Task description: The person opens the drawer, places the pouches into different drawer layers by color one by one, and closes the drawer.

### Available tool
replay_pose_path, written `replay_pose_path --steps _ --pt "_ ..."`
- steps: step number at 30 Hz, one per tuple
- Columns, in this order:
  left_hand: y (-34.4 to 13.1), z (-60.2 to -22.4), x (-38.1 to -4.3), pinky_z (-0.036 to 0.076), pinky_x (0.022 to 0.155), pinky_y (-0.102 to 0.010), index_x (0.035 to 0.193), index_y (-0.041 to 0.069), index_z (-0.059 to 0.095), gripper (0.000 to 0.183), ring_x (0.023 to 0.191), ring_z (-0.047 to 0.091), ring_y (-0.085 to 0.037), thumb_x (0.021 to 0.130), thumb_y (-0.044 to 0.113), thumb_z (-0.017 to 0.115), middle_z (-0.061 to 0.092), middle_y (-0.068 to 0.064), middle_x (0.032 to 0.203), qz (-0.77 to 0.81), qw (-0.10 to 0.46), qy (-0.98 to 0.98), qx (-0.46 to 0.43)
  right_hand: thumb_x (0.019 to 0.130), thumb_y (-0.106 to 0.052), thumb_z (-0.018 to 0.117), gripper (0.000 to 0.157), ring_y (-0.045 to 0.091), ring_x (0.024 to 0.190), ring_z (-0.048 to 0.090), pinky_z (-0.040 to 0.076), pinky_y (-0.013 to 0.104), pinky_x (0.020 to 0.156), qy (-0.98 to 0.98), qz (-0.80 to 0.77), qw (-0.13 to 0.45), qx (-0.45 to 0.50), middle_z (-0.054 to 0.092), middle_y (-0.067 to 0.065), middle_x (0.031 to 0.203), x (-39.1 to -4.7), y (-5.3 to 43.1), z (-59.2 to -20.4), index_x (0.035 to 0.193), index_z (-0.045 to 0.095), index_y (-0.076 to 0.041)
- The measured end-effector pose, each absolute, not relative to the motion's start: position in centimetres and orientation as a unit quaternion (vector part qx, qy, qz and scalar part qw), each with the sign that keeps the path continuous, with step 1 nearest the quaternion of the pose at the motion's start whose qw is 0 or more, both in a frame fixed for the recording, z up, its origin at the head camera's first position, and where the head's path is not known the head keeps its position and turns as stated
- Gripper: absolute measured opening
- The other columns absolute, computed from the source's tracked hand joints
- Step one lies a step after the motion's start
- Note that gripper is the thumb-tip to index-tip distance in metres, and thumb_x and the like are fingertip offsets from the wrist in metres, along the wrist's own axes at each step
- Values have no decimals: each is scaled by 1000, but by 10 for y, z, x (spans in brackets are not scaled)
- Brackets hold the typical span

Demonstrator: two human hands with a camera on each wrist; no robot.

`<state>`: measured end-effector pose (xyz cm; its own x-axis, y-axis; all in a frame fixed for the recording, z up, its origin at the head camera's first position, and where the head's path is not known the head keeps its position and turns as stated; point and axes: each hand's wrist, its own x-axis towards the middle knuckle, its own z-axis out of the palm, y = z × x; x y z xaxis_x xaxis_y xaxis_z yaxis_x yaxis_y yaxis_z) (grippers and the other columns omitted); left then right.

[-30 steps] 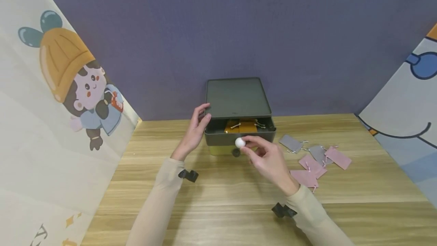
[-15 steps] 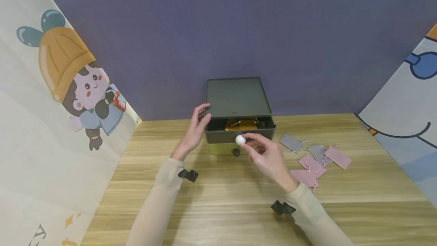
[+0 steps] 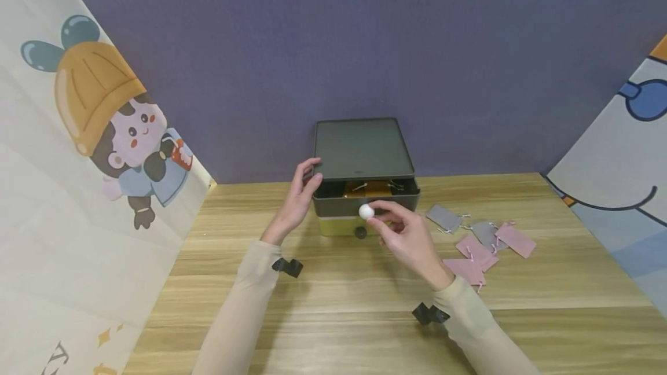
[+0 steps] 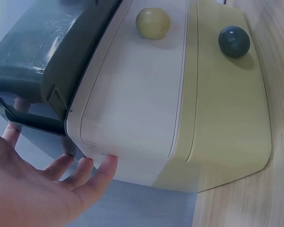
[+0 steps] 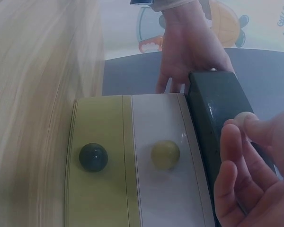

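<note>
A small drawer box has a dark green lid and top drawer, a white middle drawer and a yellow-green bottom drawer. Its top drawer stands partly out, with orange drawstring pouches visible inside. My right hand pinches the white round knob on that drawer between thumb and fingers. Against the left side of the box, my left hand rests with spread fingers; in the left wrist view, fingertips touch the side wall. The lid hides the drawer's rear.
Right of the box, pink pouches and grey pouches lie loosely on the wooden table. A purple-blue wall rises close behind the box. A yellowish knob and a dark knob stick out from the lower drawers.
The top drawer has slid a little way inward, and my right hand on its knob has moved forward with it. My left hand has stayed at the box's side.
</note>
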<state>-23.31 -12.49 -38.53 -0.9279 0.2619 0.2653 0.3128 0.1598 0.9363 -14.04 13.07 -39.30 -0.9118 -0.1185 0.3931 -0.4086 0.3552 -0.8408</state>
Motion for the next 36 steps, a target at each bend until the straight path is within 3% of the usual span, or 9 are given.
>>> replay_pose_path --steps 18,36 --pt "-125 -387 -234 29 127 -65 161 16 36 50 157 29 -45 114 28 46 23 -24 171 -624 21 -758 -186 97 -8 78 29 9 53 65 53 26 49 -803 560 127 163 83 13 91 -146 130 -395 125 75 -14" --pt "-124 -385 -232 30 127 -65 161 15 36 50 156 30 -46 113 26 46 24 -25 171 -627 22 -756 -186 98 -2 74 30 10 57 69 61 30 54 -798 569 120 156 82 17 93 -150 129 -395 126 74 -13"
